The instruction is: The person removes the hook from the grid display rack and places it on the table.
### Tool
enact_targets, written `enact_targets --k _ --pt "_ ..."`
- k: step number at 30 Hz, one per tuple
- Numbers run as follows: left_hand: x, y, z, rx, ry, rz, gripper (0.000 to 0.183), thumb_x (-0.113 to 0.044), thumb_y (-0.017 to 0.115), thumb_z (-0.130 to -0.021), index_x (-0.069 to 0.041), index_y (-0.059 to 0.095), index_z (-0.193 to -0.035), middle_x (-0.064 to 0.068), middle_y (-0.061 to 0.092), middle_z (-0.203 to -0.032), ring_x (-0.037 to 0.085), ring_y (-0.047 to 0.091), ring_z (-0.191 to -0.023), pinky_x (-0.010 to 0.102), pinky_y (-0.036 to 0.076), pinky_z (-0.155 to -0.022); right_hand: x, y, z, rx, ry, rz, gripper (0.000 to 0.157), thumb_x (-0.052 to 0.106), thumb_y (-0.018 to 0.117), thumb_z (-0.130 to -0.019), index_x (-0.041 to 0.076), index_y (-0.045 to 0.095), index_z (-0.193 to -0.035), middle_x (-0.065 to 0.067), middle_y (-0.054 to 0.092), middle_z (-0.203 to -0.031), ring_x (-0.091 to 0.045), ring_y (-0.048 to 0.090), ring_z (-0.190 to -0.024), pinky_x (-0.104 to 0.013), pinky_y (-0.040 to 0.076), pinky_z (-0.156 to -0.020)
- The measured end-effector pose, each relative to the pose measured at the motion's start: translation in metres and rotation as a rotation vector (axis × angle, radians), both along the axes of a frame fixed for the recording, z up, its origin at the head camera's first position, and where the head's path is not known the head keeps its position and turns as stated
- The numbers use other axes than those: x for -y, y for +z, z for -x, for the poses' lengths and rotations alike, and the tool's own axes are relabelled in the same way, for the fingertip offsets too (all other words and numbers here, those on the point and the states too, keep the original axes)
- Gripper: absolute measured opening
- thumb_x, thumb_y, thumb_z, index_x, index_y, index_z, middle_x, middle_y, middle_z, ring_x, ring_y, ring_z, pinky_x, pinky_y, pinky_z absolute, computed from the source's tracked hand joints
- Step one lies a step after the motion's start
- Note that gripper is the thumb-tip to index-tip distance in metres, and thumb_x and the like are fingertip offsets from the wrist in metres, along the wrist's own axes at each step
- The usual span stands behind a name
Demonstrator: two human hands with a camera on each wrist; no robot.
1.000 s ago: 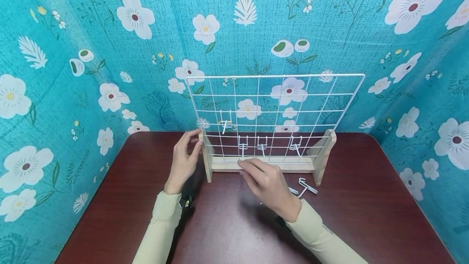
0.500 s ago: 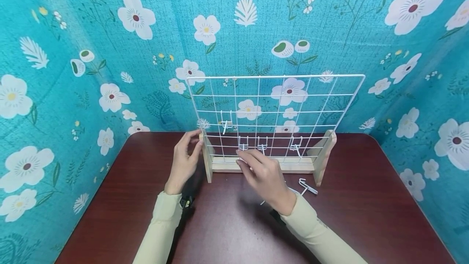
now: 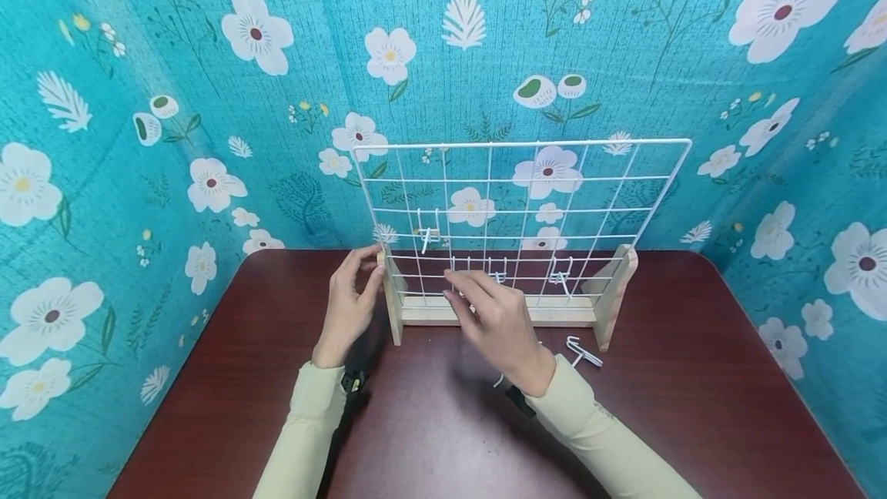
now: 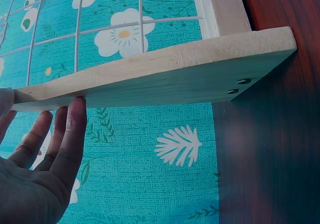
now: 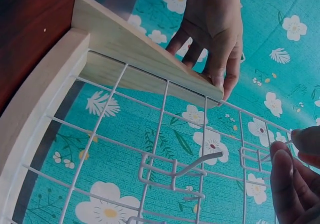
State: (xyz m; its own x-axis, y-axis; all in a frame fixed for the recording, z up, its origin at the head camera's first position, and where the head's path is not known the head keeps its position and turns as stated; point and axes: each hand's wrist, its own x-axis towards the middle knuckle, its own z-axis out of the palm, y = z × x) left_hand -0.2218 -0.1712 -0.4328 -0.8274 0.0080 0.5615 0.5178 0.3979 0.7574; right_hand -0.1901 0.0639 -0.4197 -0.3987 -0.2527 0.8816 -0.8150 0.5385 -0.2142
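A white wire grid panel [image 3: 513, 206] stands upright in a wooden stand [image 3: 499, 314]. My left hand [image 3: 349, 306] rests with its fingertips on the stand's left side board [image 4: 160, 68]. My right hand [image 3: 499, 322] is raised before the lower left of the grid, thumb and forefinger close together. In the right wrist view, a thin white sliver shows between those fingertips [image 5: 281, 156]; whether they grip it is unclear. One white wire hook [image 3: 427, 237] hangs higher up; another hook [image 5: 172, 173] hangs below it, largely hidden in the head view. Further right hang two more, including a hook [image 3: 560, 276].
Loose hooks lie on the dark red tabletop [image 3: 229, 383], one hook [image 3: 582, 353] right of my right wrist and another mostly hidden under it. The stand's right side board [image 3: 613, 299] bounds the grid. A teal flowered cloth [image 3: 443, 75] surrounds the table.
My right hand has risen a little and shifted slightly left, its fingertips now covering the lower-left hook. My left hand stays at the side board.
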Motion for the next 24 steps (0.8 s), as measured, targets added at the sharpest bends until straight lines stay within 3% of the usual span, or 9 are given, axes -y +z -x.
enact_targets --k 1,3,5,8,12,15,18,21,24 --pt "0.0 0.0 0.0 0.001 0.0 0.0 0.028 0.001 0.064 -0.101 0.007 0.065 -0.128 0.025 0.069 -0.118 0.033 0.07 -0.098 0.016 0.06 -0.068 0.0 0.0 0.0 0.001 0.0 -0.001 0.025 0.0 0.079 -0.087 -0.001 0.075 -0.112 -0.013 0.078 -0.096 -0.02 0.076 -0.075 -0.027 0.062 -0.062" --pt "0.0 0.0 0.0 0.005 -0.002 -0.001 0.028 0.001 0.063 -0.101 0.007 0.064 -0.128 0.025 0.069 -0.118 0.033 0.07 -0.098 0.017 0.06 -0.069 0.0 0.002 0.001 0.001 0.0 -0.005 0.026 0.0 0.078 -0.088 -0.001 0.075 -0.113 -0.013 0.078 -0.096 -0.021 0.077 -0.077 -0.028 0.063 -0.064" --pt "0.001 0.0 0.0 0.008 -0.003 0.001 0.028 0.001 0.063 -0.101 0.007 0.064 -0.129 0.024 0.069 -0.119 0.032 0.07 -0.098 0.029 0.064 -0.069 0.001 0.003 0.002 0.002 -0.001 -0.008 0.026 0.0 0.078 -0.088 -0.001 0.075 -0.114 -0.013 0.078 -0.097 -0.022 0.078 -0.078 -0.029 0.064 -0.066" --pt "0.001 -0.001 0.0 0.009 0.0 0.006 0.028 0.0 0.063 -0.101 0.006 0.064 -0.129 0.023 0.069 -0.119 0.03 0.07 -0.098 0.035 0.065 -0.069 0.002 0.005 0.004 0.002 -0.004 -0.011 0.027 0.0 0.078 -0.088 -0.001 0.075 -0.115 -0.014 0.079 -0.098 -0.022 0.078 -0.081 -0.031 0.065 -0.069" --pt "0.001 -0.002 0.0 0.004 0.004 0.007 0.028 0.0 0.063 -0.101 0.006 0.065 -0.128 0.023 0.069 -0.119 0.028 0.07 -0.098 0.035 0.065 -0.069 0.004 0.008 0.007 -0.004 -0.002 -0.01 0.026 0.001 0.077 -0.09 0.0 0.075 -0.116 -0.013 0.079 -0.098 -0.023 0.078 -0.083 -0.032 0.065 -0.07" --pt "0.0 -0.001 0.0 0.0 0.003 0.009 0.028 0.001 0.063 -0.101 0.006 0.065 -0.129 0.024 0.069 -0.118 0.03 0.07 -0.098 0.048 0.065 -0.068 0.006 0.01 0.008 -0.003 -0.001 -0.013 0.026 0.002 0.077 -0.09 0.0 0.074 -0.117 -0.013 0.079 -0.1 -0.023 0.078 -0.085 -0.033 0.065 -0.071" --pt "0.0 -0.001 0.0 0.001 0.004 0.008 0.028 0.001 0.063 -0.101 0.006 0.064 -0.129 0.024 0.069 -0.118 0.031 0.07 -0.097 0.054 0.064 -0.068 0.008 0.013 0.01 0.008 -0.005 -0.028 0.028 0.003 0.078 -0.09 0.001 0.074 -0.118 -0.013 0.078 -0.104 -0.022 0.078 -0.086 -0.033 0.065 -0.07" --pt "0.001 -0.001 0.0 0.001 0.006 0.009 0.029 0.001 0.064 -0.101 0.005 0.065 -0.129 0.024 0.069 -0.117 0.032 0.071 -0.096 0.052 0.064 -0.068 0.011 0.015 0.011 0.021 -0.01 -0.041 0.03 0.003 0.079 -0.09 0.002 0.074 -0.119 -0.012 0.078 -0.107 -0.021 0.078 -0.084 -0.031 0.064 -0.066" --pt "0.001 -0.001 0.0 -0.002 0.004 0.008 0.029 0.001 0.064 -0.1 0.006 0.065 -0.129 0.024 0.069 -0.117 0.033 0.071 -0.096 0.041 0.065 -0.068 0.013 0.017 0.012 0.031 -0.015 -0.045 0.03 0.004 0.079 -0.091 0.002 0.074 -0.12 -0.013 0.077 -0.107 -0.021 0.077 -0.083 -0.03 0.064 -0.066"
